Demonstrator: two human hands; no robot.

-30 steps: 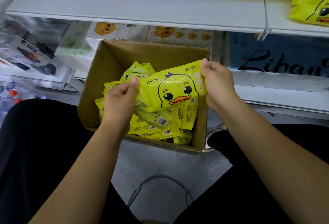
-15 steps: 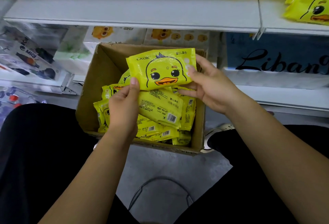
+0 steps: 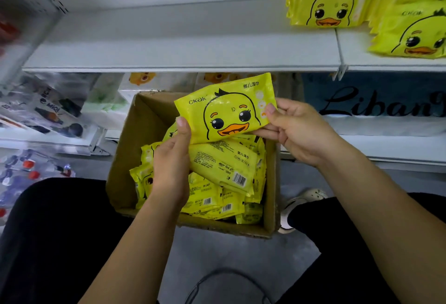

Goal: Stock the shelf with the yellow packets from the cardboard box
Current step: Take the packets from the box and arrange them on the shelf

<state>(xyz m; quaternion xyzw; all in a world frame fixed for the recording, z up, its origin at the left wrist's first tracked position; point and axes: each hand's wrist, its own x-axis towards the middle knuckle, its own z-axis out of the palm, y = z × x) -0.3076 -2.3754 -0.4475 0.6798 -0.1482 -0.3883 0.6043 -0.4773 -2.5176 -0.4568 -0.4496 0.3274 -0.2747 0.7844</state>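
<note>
Just above the brown cardboard box [image 3: 125, 166], my left hand [image 3: 171, 163] and right hand [image 3: 296, 132] pinch opposite edges of a yellow duck-face CKOK packet [image 3: 226, 110], under the white shelf [image 3: 181, 45] with its open stretch

A yellow packet [image 3: 226, 108] with a duck face sits face-up and tilted above the open cardboard box [image 3: 128, 159], its ends pinched by the left hand [image 3: 171, 159] and right hand [image 3: 296, 130]. Inside the box, loose packets [image 3: 217, 197] lie jumbled. Stacked packets [image 3: 330, 2] rest on the white shelf [image 3: 181, 45].

Even cool light; left edge blurred; wide-angle bending; centre sharp.
</note>
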